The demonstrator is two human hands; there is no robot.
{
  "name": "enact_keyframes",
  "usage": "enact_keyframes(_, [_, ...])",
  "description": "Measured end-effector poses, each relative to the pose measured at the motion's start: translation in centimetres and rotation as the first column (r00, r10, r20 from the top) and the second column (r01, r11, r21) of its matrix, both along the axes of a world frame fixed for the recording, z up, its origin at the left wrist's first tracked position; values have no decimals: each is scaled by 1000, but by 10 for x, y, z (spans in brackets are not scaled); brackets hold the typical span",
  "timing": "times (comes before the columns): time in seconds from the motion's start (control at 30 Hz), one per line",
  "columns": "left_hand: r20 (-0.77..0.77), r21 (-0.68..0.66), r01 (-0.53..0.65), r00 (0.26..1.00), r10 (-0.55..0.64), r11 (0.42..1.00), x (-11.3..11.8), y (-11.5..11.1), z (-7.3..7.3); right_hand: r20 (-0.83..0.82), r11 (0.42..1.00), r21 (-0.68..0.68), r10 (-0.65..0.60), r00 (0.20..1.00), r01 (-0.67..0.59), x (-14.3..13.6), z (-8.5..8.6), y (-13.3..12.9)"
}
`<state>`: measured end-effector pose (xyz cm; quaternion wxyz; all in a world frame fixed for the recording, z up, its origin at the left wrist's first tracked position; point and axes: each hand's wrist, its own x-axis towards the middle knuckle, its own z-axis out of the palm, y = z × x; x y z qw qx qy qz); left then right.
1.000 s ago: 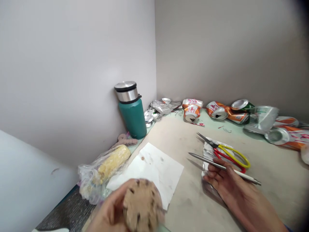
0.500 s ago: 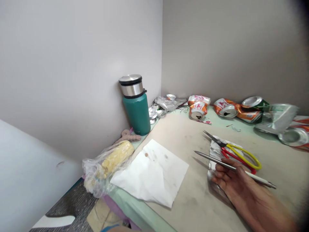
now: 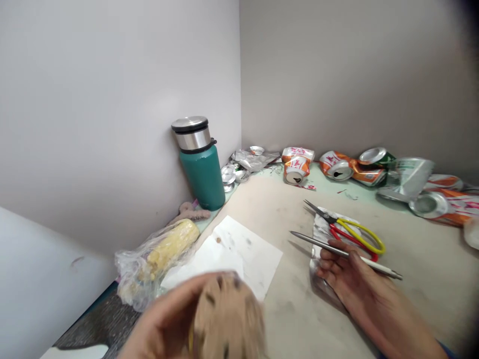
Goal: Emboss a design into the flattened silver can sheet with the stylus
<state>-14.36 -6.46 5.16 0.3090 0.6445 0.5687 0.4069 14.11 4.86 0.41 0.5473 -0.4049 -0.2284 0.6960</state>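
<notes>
Tan, rounded, dark-notched piece (image 3: pixel 229 319): location?

At the near edge of view, clamped in the left hand (image 3: pixel 160 316).

Right hand (image 3: pixel 348 276)?

Clamped on a slim silver-and-white pointed rod (image 3: pixel 312 240); red-and-yellow-handled scissors (image 3: pixel 330 218) lie just beyond.

Farthest?

Crushed orange-and-white cans (image 3: pixel 298 162).

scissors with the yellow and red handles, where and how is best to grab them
Probably by the yellow loop, coming from the right: the scissors lie with their handles on that side and their blades pointing away to the far left. The red loop looks partly covered by the right hand, which holds a pen-like tool.
</notes>
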Motion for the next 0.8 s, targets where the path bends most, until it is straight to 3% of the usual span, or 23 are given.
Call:
enact_keyframes(0.1, [-218, 112, -235, 942, 255, 965, -5, 16, -3, -22, 1000, 23, 16, 1000, -16, 0, 0, 0])
enact_keyframes(0.2, [-464, 258, -346, 775, 429, 902, -6, 30, -5, -45, 999, 34, 19, 999, -17, 0, 0, 0])
enact_keyframes(0.37, [-682, 369, -245, 583, 440, 897, 1, 44, -14, -72, 998, 62, 26, 997, -22, -2, 2, -1])
enact_keyframes(0.53, [-813, 344, -194, 427, 395, 919, -4, 54, -24, -72, 998, 66, 15, 997, -11, -3, 5, -2])
enact_keyframes(0.6, [-810, 365, -188, 418, 411, 912, -2, 54, -19, -79, 998, 67, 21, 997, -16, -2, 4, -2])
enact_keyframes(0.67, [-750, 439, -181, 466, 470, 880, 8, 52, -12, -90, 998, 67, 25, 996, -19, -2, 4, -2])
enact_keyframes(0.73, [-628, 519, -159, 595, 501, 840, 26, 49, -7, -101, 997, 75, 26, 994, -19, -2, 3, -2])
enact_keyframes(0.8, [-565, 543, 30, 752, 339, 839, 52, 47, -6, -110, 995, 96, 26, 994, -16, -2, 4, -2])
